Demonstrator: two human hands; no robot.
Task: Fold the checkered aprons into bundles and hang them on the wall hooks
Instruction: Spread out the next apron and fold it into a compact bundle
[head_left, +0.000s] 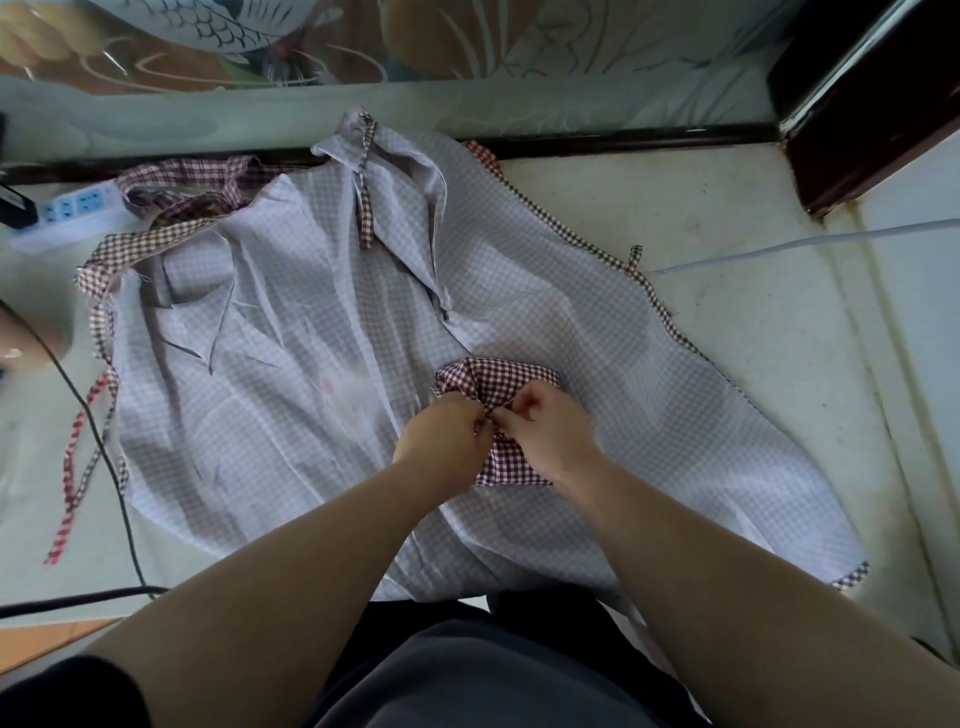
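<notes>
Both the left hand (449, 428) and right hand (545, 431) pinch a small bundle (498, 382) at centre, apparently tying it; the spread apron (270, 322) remains unfolded, nothing hung.

We see soft, even daylight here, fairly bright, with no hard glare. Around our fingers (522, 408) only faint grey shade lies on the pale apron (291, 322). Left of the fingers its creases cast thin, low-contrast shadows. Up and right of the fingers, the dark wood corner (857, 119) carries a narrow bright reflection along its edge. The wide lens bends straight lines. The dark skirting (623, 137) beyond the fingers bows, and the white cable (810, 241) to their right curves. Focus is best near the fingers. The power strip (67, 210) far to their left looks soft, and our forearms (322, 561) below them loom large and smooth.
</notes>
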